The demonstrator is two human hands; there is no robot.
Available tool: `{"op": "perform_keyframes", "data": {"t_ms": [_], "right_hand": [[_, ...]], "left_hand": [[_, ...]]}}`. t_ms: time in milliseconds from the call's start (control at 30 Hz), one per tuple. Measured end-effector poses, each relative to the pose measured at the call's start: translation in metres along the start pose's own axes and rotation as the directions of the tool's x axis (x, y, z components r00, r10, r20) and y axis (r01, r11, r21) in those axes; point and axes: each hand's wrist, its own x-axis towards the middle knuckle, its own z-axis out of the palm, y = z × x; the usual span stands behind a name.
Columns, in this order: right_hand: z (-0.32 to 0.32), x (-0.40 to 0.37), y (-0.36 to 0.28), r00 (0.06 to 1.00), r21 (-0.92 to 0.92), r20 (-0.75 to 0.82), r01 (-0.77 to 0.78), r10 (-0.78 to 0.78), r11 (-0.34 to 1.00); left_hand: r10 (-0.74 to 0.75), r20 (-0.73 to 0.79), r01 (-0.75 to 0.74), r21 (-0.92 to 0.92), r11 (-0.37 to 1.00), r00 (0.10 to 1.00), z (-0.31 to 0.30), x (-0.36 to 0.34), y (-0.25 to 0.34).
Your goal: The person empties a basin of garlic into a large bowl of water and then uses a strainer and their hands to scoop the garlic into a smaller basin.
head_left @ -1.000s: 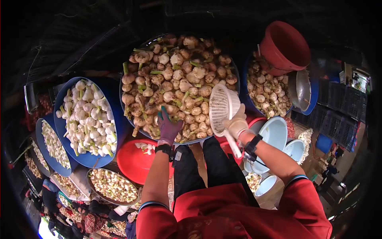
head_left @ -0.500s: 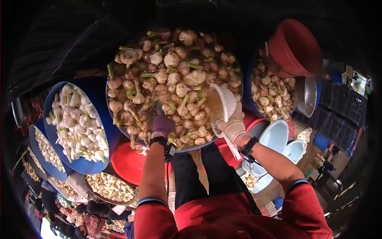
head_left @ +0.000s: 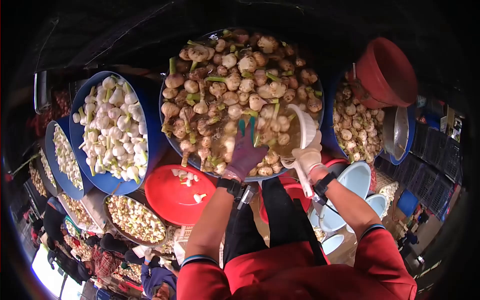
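The sieve [head_left: 304, 126] is white perforated plastic. Cloth-like gloves cover the left hand [head_left: 246, 152] and right hand [head_left: 307, 157]. The garlic bulbs [head_left: 235, 90] look wet and muddy. At seven o'clock the red lid [head_left: 165, 200] is glossy plastic; at three o'clock the bowl [head_left: 397, 132] is shiny metal.

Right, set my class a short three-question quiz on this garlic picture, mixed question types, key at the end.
1. True or false: the right hand holds a red bowl.
2. The left hand rests on: A) a knife B) brownish garlic bulbs C) a phone.
3. What lies on the red lid?
Key: 1 false, its grip is on a white strainer; 2 B; 3 a few white garlic bulbs.
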Motion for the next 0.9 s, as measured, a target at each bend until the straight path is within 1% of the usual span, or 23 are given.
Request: {"op": "perform_keyframes", "data": {"t_ms": [33,67,100,133,167,233,300,333,367,400,433,467,500,567,600,667,700,733,767,800,833,867,900], "right_hand": [[-0.005,0.000,-0.004,0.999,0.024,0.024,-0.043,0.042,0.999],[0.000,0.008,0.015,0.998,0.243,0.055,-0.028,0.016,0.970],[0.000,0.007,0.025,0.998,0.348,0.058,-0.024,0.004,0.937],[0.000,0.007,0.035,0.998,0.449,0.061,-0.020,-0.008,0.893],[-0.001,-0.003,0.028,1.000,0.463,0.028,-0.007,-0.007,0.886],[-0.003,-0.024,0.004,1.000,0.425,-0.010,0.019,-0.016,0.905],[0.016,-0.014,0.012,0.999,0.356,0.027,-0.047,0.040,0.933],[0.029,-0.008,0.016,0.999,0.199,-0.010,-0.033,0.036,0.979],[0.042,-0.001,0.020,0.998,0.032,-0.047,-0.031,0.032,0.999],[0.056,0.006,0.024,0.996,-0.132,-0.084,-0.040,0.029,0.990],[0.068,0.016,0.027,0.992,-0.210,-0.107,0.048,-0.072,0.976],[0.080,0.024,0.029,0.977,-0.293,-0.129,0.129,-0.172,0.948],[0.078,0.018,0.002,0.953,-0.156,-0.295,0.024,-0.070,0.987],[0.094,0.015,0.007,0.910,-0.011,-0.410,-0.067,0.057,0.998],[0.109,0.035,0.039,0.945,-0.292,-0.256,0.127,-0.205,0.948],[0.126,0.052,0.072,0.935,-0.454,-0.109,0.255,-0.337,0.854],[0.135,0.061,0.087,0.917,-0.518,-0.033,0.324,-0.398,0.792],[0.134,0.063,0.089,0.773,-0.598,-0.209,0.384,-0.599,0.704],[0.127,0.056,0.075,0.772,-0.472,-0.342,0.352,-0.536,0.808],[0.119,0.048,0.060,0.754,-0.318,-0.470,0.342,-0.460,0.884],[0.111,0.039,0.044,0.719,-0.156,-0.585,0.354,-0.375,0.922],[0.100,0.044,0.050,0.889,-0.106,-0.300,0.329,-0.346,0.938],[0.097,0.048,0.055,0.937,-0.087,-0.145,0.308,-0.318,0.947]], "left_hand": [[0.003,0.009,-0.003,0.000,1.000,1.000,-0.008,-0.003,-0.004],[0.127,-0.175,-0.115,0.079,0.990,0.976,-0.024,0.000,-0.011],[0.257,-0.343,-0.209,0.171,0.963,0.903,-0.042,0.004,-0.019],[0.236,-0.417,-0.150,0.230,0.962,0.878,-0.065,0.004,-0.025],[0.222,-0.490,-0.087,0.284,0.955,0.843,-0.091,0.006,-0.032],[0.111,-0.564,0.162,0.412,0.897,0.819,-0.123,0.021,-0.074],[-0.240,-0.287,0.270,0.070,0.960,0.927,-0.149,0.030,-0.101],[-0.252,-0.195,0.271,0.074,0.960,0.948,-0.152,0.034,-0.101],[-0.252,-0.183,0.270,0.079,0.960,0.950,-0.147,0.040,-0.103],[-0.257,-0.149,0.292,0.309,0.905,0.955,-0.138,0.047,-0.109],[-0.267,-0.125,0.293,0.520,0.802,0.955,-0.132,0.052,-0.107],[-0.273,-0.188,0.331,0.510,0.794,0.943,-0.119,0.055,-0.103],[-0.257,-0.181,0.313,0.465,0.828,0.949,-0.113,0.056,-0.102],[-0.108,-0.200,0.203,0.553,0.808,0.974,-0.098,0.059,-0.114],[-0.082,-0.229,0.191,0.508,0.840,0.970,-0.090,0.053,-0.109],[-0.064,-0.279,0.201,0.496,0.844,0.958,-0.072,0.032,-0.080],[-0.107,-0.218,0.197,0.449,0.872,0.970,-0.068,0.025,-0.064],[-0.145,-0.132,0.190,0.449,0.873,0.981,-0.064,0.021,-0.039],[0.104,-0.082,-0.056,0.451,0.891,0.991,-0.039,0.026,-0.052],[-0.039,0.023,0.017,0.616,0.788,0.999,-0.025,0.017,-0.014],[-0.048,0.086,-0.012,0.589,0.808,0.995,-0.011,0.018,-0.008],[-0.050,0.071,0.003,0.549,0.836,0.996,-0.013,0.017,0.002],[-0.050,0.059,0.013,0.508,0.861,0.997,-0.016,0.014,0.011]]}}
